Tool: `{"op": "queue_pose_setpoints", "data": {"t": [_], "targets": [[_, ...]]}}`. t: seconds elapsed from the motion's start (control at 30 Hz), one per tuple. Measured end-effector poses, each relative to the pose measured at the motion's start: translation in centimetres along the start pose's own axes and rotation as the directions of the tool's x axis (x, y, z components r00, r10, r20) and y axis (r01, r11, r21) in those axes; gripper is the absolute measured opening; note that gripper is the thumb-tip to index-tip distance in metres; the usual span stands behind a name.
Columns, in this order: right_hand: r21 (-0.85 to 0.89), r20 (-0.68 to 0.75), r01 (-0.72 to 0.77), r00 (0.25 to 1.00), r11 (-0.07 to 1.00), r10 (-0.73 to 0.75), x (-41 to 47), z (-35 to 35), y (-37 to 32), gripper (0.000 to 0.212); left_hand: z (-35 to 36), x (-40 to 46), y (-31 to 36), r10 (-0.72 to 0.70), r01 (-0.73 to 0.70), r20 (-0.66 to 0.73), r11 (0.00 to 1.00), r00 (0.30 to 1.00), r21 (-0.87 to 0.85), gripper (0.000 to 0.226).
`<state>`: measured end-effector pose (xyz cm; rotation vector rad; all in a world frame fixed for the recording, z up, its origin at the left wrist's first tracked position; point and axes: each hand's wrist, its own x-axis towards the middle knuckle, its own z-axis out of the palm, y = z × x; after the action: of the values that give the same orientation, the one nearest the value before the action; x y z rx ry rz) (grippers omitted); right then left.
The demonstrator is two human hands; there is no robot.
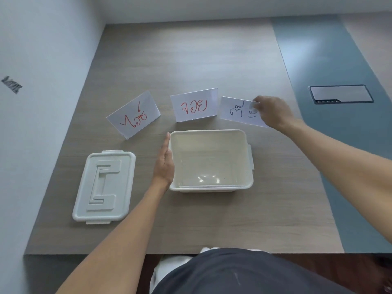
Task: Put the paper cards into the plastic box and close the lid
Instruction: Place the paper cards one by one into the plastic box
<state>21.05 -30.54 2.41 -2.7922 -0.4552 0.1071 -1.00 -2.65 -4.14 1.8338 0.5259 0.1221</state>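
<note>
- Your right hand [273, 112] pinches the rightmost paper card [239, 112].
- Your left hand [164, 164] lies flat and open against the empty plastic box [250, 181]; its lid [104, 185] sits apart.

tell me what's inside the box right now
Nothing shows inside the box: its bare floor is visible with only light glare, and no cards are in it yet. The left hand rests flat against its left wall outside. The near inner wall is hidden by the rim.
</note>
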Motion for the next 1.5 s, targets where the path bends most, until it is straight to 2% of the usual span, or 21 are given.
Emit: {"op": "queue_pose_setpoints", "data": {"t": [0.1, 0.2, 0.4, 0.5, 0.67, 0.8, 0.9, 0.97, 1.0, 1.03, 1.1, 1.17, 1.23, 1.3, 1.4, 1.5], "targets": [[-0.003, -0.143, 0.152, 0.978, 0.988, -0.151, -1.9, -1.3, -2.3, 0.026, 0.0, -0.1, 0.1, 0.001, -0.001, 0.003, 1.0, 1.0, -0.001, 0.052], [0.001, -0.266, 0.242, 0.935, 0.97, -0.233, -4.6, -2.0, -5.2, 0.025, -0.1, -0.1, 0.2, -0.001, 0.001, 0.005, 1.0, 1.0, 0.005, 0.052], [0.061, -0.324, 0.369, 0.886, 0.928, -0.331, -10.4, -2.4, -9.6, 0.022, 0.1, -0.4, 0.4, -0.018, 0.018, 0.0, 0.999, 1.0, -0.038, 0.052], [0.052, -0.258, 0.394, 0.893, 0.918, -0.368, -12.9, -1.5, -10.8, 0.021, 0.0, -0.4, 0.5, -0.023, 0.023, -0.004, 0.998, 1.0, -0.06, 0.053], [0.049, -0.008, 0.353, 0.935, 0.934, -0.353, -16.5, 2.6, -10.1, 0.034, 0.0, -0.7, 0.4, -0.028, 0.028, 0.0, 0.997, 1.0, -0.073, 0.053], [0.033, 0.156, 0.393, 0.906, 0.919, -0.393, -18.9, 5.6, -8.9, 0.049, 0.2, -0.5, 0.5, -0.042, 0.041, -0.012, 0.996, 0.999, -0.083, 0.053], [0.033, 0.271, 0.407, 0.875, 0.913, -0.401, -19.3, 6.6, -8.1, 0.042, 0.3, -0.5, 0.4, -0.039, 0.037, -0.02, 0.997, 0.999, -0.071, 0.052], [0.116, 0.309, 0.365, 0.871, 0.924, -0.383, -18.9, 6.4, -7.9, 0.035, 0.3, -0.5, 0.2, -0.036, 0.034, -0.02, 0.997, 0.999, -0.069, 0.052], [0.193, 0.28, 0.325, 0.886, 0.926, -0.369, -18.5, 6.1, -7.9, 0.032, 0.3, -0.4, 0.2, -0.034, 0.033, -0.02, 0.997, 0.999, -0.07, 0.052], [0.27, 0.2, 0.295, 0.914, 0.917, -0.353, -17.9, 5.8, -7.9, 0.03, 0.2, -0.4, 0.2, -0.031, 0.029, -0.022, 0.997, 0.999, -0.069, 0.052], [0.348, -0.05, 0.266, 0.963, 0.899, -0.265, -16.4, 5.5, -7.6, 0.026, 0.2, -0.3, 0.1, -0.025, 0.024, -0.017, 0.998, 1.0, -0.053, 0.052], [0.347, -0.186, 0.14, 0.979, 0.927, -0.077, -14.5, 5.4, -7.0, 0.03, 0.1, -0.1, 0.0, -0.025, 0.025, -0.02, 0.999, 0.999, -0.022, 0.052], [0.367, -0.146, -0.059, 0.982, 0.929, 0.12, -12.8, 5.6, -6.1, 0.038, -0.1, 0.4, 0.0, -0.045, 0.046, -0.074, 0.999, 0.996, 0.011, 0.05], [0.444, -0.047, -0.19, 0.971, 0.875, 0.235, -11.6, 6.1, -5.0, 0.043, -0.3, 1.8, 0.5, -0.064, 0.071, -0.158, 0.997, 0.985, 0.037, 0.044], [0.583, 0.084, -0.266, 0.96, 0.768, 0.269, -11.2, 7.2, -3.8, 0.047, -0.3, 5.0, 1.8, -0.038, 0.06, -0.222, 0.994, 0.974, 0.092, 0.035], [0.651, 0.12, -0.282, 0.955, 0.705, 0.271, -11.6, 8.2, -3.6, 0.05, -0.3, 8.7, 3.1, 0.04, 0.011, -0.209, 0.971, 0.977, 0.241, 0.036]]}}
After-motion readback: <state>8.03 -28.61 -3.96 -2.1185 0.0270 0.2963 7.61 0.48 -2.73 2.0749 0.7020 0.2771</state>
